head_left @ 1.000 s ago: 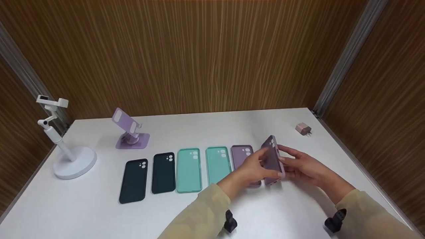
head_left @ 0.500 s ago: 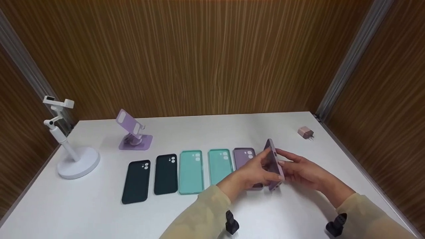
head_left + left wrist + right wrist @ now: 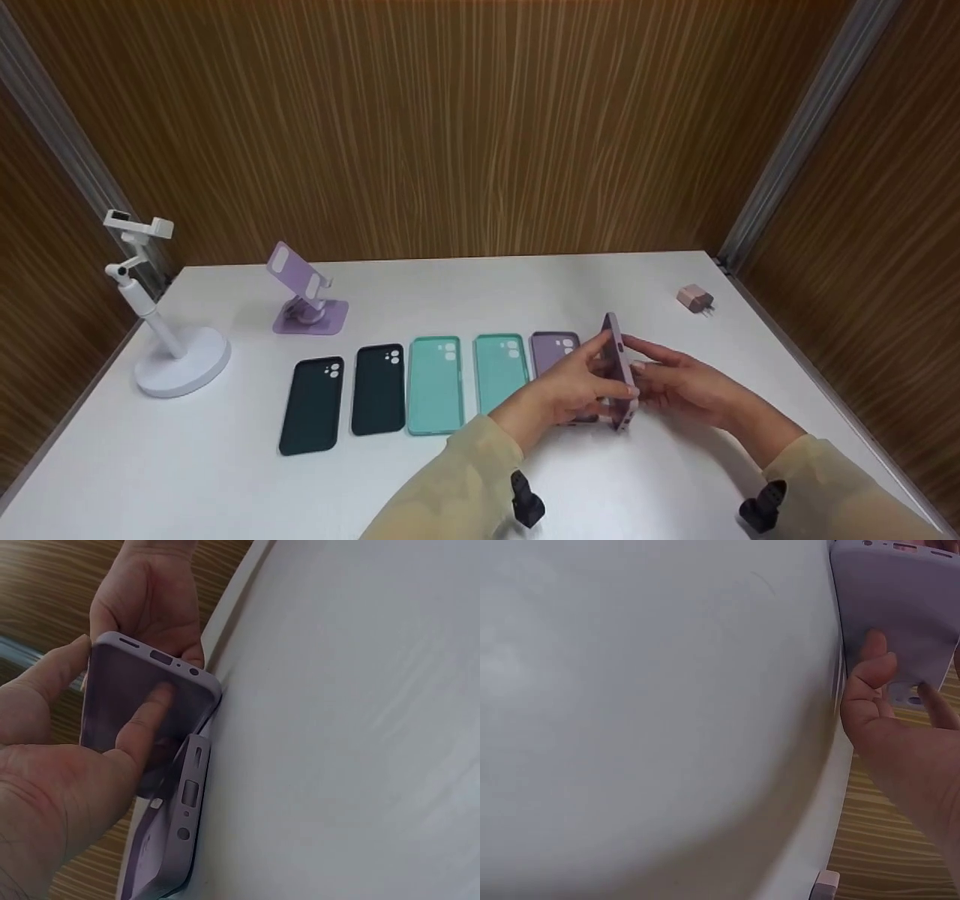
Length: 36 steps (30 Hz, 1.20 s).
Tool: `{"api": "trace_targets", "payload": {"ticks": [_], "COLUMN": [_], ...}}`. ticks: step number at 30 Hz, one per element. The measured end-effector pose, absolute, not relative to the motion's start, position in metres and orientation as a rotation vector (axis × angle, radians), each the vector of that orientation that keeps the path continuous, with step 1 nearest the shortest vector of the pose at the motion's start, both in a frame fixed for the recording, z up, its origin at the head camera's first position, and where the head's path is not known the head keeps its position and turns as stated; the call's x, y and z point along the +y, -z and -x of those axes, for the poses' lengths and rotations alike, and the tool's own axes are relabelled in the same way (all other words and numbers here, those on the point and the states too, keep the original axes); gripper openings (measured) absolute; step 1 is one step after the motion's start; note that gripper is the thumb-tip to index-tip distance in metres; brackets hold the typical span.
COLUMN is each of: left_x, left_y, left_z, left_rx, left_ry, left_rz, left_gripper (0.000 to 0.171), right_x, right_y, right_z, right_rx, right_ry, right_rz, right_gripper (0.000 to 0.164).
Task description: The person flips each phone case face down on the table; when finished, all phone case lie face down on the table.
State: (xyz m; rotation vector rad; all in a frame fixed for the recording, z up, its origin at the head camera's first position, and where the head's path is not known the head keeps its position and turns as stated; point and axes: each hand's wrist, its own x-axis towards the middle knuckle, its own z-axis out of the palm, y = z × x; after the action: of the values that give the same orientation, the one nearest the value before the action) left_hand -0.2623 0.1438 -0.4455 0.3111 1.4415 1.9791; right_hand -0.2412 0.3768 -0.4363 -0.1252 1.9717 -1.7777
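the flat purple case [image 3: 546, 354] lay on the white bench [image 3: 225, 487], camera holes at its far end, partly hidden by the left grip [image 3: 566, 386]. just to its right was the held purple case [image 3: 120, 697], stood on a long edge and leaning slightly, port holes toward the person; whether it touched the bench or the flat purple case could not be told. the left grip, a bare hand, was grasping it from the side nearer the flat purple case, thumb at a near corner and a finger along the inner face. the right grip [image 3: 686, 386], farther right of the flat purple case, held the other side, one bent finger against the back and another reaching the end with the camera holes. left of the flat purple case lay two teal cases [image 3: 435, 386] and, beyond those, two black cases [image 3: 379, 390], all four in a row with it. farther back and well left of it stood a purple phone stand [image 3: 296, 271], then a white stand [image 3: 180, 376] with a round base. behind the flat purple case and off to its right sat a pink plug [image 3: 691, 298], prongs showing. a wood-grained panel [image 3: 465, 127] rose behind it all.
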Motion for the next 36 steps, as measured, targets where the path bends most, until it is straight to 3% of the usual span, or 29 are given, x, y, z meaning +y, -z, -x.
{"api": "trace_targets", "payload": {"ticks": [8,36], "left_x": [0.145,0.142], "left_y": [0.45,0.442], "left_z": [0.262,0.253], "left_rx": [1.477,1.37], "left_ry": [-2.036,-2.2], "left_rz": [-0.235,-0.29], "left_gripper": [0.09,0.092], "right_x": [0.372,0.371], "right_y": [0.437,0.442], "right_z": [0.242,0.241], "right_rx": [1.984,2.237], "right_ry": [1.759,1.679], "right_rz": [0.16,0.098], "right_gripper": [0.071,0.081]}}
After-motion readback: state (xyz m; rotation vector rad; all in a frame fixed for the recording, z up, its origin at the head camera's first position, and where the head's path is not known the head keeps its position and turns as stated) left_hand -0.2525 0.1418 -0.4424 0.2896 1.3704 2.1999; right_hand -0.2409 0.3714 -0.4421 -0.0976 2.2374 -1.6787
